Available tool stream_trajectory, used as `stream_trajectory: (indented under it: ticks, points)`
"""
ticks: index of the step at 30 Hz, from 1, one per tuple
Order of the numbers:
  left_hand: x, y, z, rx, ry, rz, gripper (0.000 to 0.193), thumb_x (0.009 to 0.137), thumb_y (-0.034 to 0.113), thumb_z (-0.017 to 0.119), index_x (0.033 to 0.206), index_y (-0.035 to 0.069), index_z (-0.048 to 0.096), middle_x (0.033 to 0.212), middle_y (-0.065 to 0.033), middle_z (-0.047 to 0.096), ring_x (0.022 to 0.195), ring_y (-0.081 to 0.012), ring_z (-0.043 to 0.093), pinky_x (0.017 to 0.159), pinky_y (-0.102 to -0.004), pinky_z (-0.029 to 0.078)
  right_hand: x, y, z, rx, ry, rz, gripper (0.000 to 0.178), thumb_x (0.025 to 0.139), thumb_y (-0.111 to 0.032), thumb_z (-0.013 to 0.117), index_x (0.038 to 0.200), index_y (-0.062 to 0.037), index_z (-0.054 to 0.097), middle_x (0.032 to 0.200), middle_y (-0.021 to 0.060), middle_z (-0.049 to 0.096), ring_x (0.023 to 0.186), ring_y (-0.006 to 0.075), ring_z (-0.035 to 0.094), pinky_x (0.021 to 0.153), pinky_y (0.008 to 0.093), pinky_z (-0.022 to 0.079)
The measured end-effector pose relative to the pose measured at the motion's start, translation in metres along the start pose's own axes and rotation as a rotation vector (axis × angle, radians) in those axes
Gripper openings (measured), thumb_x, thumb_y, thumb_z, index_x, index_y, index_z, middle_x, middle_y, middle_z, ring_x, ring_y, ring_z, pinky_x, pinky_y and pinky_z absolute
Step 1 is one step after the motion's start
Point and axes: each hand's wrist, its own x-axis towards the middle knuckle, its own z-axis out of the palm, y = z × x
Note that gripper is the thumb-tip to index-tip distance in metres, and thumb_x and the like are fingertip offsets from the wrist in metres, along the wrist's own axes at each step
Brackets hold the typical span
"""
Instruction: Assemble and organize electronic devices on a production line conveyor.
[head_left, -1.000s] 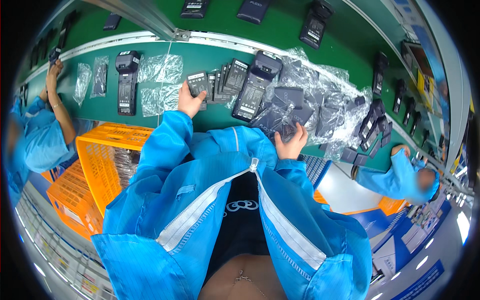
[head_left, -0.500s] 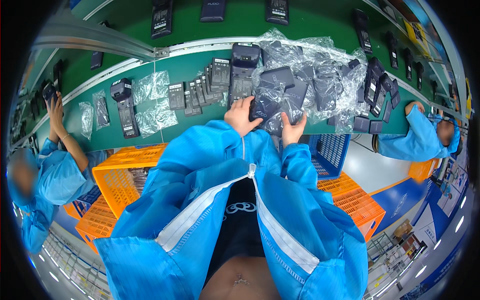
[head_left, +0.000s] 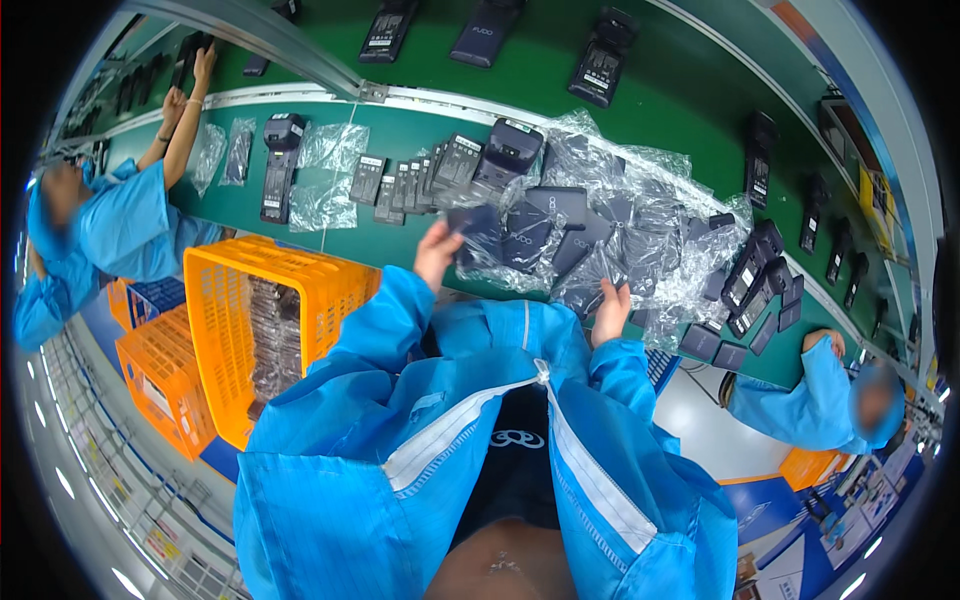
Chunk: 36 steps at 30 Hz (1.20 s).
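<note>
My left hand point(head_left: 436, 256) pinches the edge of a dark flat cover point(head_left: 475, 228), which is slightly blurred and has clear film about it. At the near edge of the bench, the fingers of my right hand point(head_left: 611, 312) close on a clear plastic bag point(head_left: 588, 296) with a dark piece inside. Between the hands lie more dark covers point(head_left: 558, 204), some loose on top of their bags. Behind the left hand's cover stands a handheld terminal point(head_left: 509, 150), its lower part hidden. Several flat batteries point(head_left: 460, 160) lean in a row to its left.
Bagged covers point(head_left: 652, 240) pile up to the right, beside loose terminals point(head_left: 748, 275). Another terminal point(head_left: 282, 165) and empty-looking bags point(head_left: 330, 147) lie left. More terminals rest on the green belt point(head_left: 540, 85) beyond the rail. An orange crate point(head_left: 215, 345) stands below; co-workers are at both sides.
My left hand has moved left and away from the pile with a dark cover. The right hand has drawn back toward the bench edge. The whole view has turned and shifted.
</note>
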Motion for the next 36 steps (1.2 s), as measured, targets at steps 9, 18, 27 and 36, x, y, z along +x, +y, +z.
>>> stream_trajectory:
  ticks: [9, 18, 27, 36]
  points:
    - [-0.018, 0.054, -0.021, -0.815, -0.468, -0.027, 0.047, 0.085, 0.033, 0.038, 0.124, 0.006, 0.040, 0.081, -0.0053, 0.042, 0.069, -0.0162, 0.039, 0.057, -0.0272, 0.035, 0.025, -0.041, 0.040, -0.254, -0.104, -0.245, 0.047, 0.079, -0.020, 0.054, 0.115, 0.0082, 0.046, 0.114, 0.0196, 0.053, 0.105, 0.0280, 0.049, 0.092, 0.0318, 0.035]
    - [-0.043, 0.093, 0.041, 0.294, -0.328, 0.416, 0.073, 0.071, 0.027, 0.069, 0.128, 0.003, 0.031, 0.112, -0.0082, 0.049, 0.094, -0.0224, 0.051, 0.074, -0.0318, 0.045, -0.032, -0.106, 0.111, -0.553, -0.370, -0.730, 0.038, 0.084, -0.023, 0.056, 0.114, 0.0010, 0.052, 0.103, 0.0185, 0.056, 0.086, 0.0284, 0.057, 0.076, 0.0342, 0.045]
    - [-0.051, 0.105, 0.089, 0.819, -0.229, 0.902, 0.095, 0.051, 0.029, 0.082, 0.129, 0.006, 0.034, 0.120, -0.0167, 0.042, 0.109, -0.0294, 0.046, 0.089, -0.0380, 0.040, -0.062, -0.151, 0.101, -0.469, -0.548, -0.332, 0.021, 0.089, -0.016, 0.050, 0.087, 0.0006, 0.063, 0.061, 0.0084, 0.061, 0.053, 0.0133, 0.058, 0.048, 0.0270, 0.043]
    - [-0.020, 0.001, 0.098, -0.109, -0.607, -0.381, 0.060, 0.091, 0.055, 0.024, 0.137, 0.017, 0.025, 0.136, -0.0067, 0.034, 0.125, -0.0239, 0.034, 0.095, -0.0474, 0.037, -0.024, -0.081, 0.104, 0.148, -0.588, -0.064, 0.019, 0.092, -0.019, 0.045, 0.086, -0.0049, 0.055, 0.072, -0.0005, 0.054, 0.063, 0.0061, 0.050, 0.056, 0.0195, 0.039]
